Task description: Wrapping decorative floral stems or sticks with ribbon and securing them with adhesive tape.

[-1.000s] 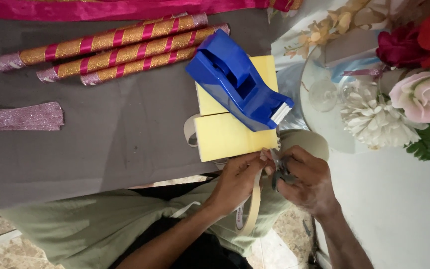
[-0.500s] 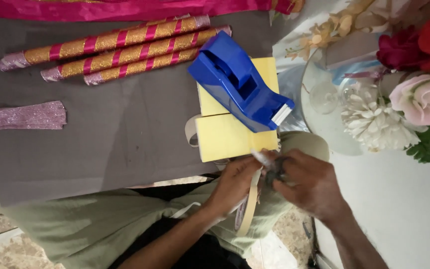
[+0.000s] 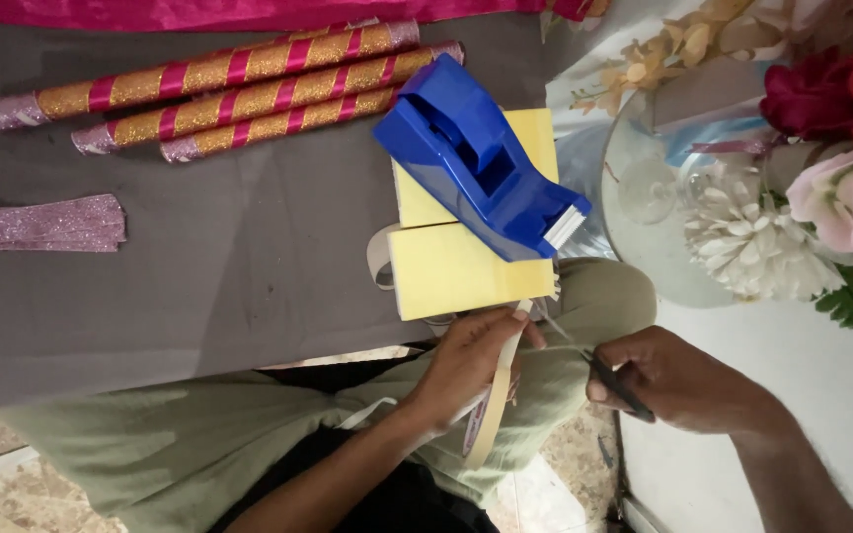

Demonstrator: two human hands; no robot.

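At far left a strip of pink glitter material (image 3: pixel 39 225) lay flat on the grey board (image 3: pixel 199 286), and beyond it three sticks wrapped in gold glitter with pink spiral bands (image 3: pixel 229 89) sat side by side, touching. Toward the middle, a glossy blue tape dispenser (image 3: pixel 481 158) rested across two matte yellow blocks (image 3: pixel 466 266) at the board's near right corner. Your left hand (image 3: pixel 471 365) was closed on a roll of pale tape (image 3: pixel 496 390), gripped edge-on just near of the blocks. A second earlier both hands were pressed together over the roll; they had since drawn apart, with a thin strip (image 3: pixel 565 331) stretched between them, which suggested tape was being pulled off. Your right hand (image 3: pixel 678 380) was clenched around a dark slender tool (image 3: pixel 619 387), probably scissors. At far right stood artificial flowers (image 3: pixel 821 188) over a clear glass dish (image 3: pixel 644 237).
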